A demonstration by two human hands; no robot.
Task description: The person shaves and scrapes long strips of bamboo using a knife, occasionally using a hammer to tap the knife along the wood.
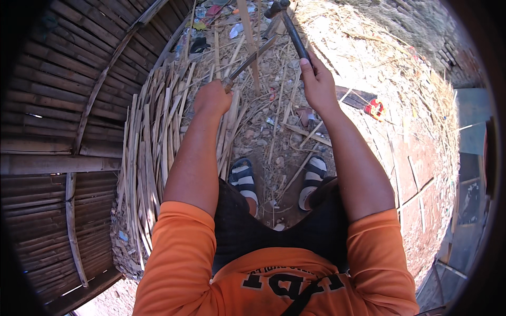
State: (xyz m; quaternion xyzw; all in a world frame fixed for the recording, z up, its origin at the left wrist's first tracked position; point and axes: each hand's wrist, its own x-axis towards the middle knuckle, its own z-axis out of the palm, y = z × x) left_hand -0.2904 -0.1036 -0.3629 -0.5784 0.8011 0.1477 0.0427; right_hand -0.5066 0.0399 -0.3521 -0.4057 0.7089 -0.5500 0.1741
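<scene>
My left hand (212, 98) is closed around the handle of a long knife (245, 66), its blade slanting up and to the right. The blade crosses a pale bamboo strip (245, 23) that stands near upright ahead of me; whether it has cut into the strip I cannot tell. In my right hand (319, 87) is a hammer (295, 37), gripped by its dark handle. The hammer's head is raised beyond the knife tip, apart from the blade in this view.
Long split bamboo strips (145, 142) are heaped along the woven bamboo wall (58, 95) at left. Shavings and scraps litter the ground around my sandalled feet (243, 178). A red and yellow object (375, 109) lies at right by a dark board (348, 97). A rough wall (400, 26) rises far right.
</scene>
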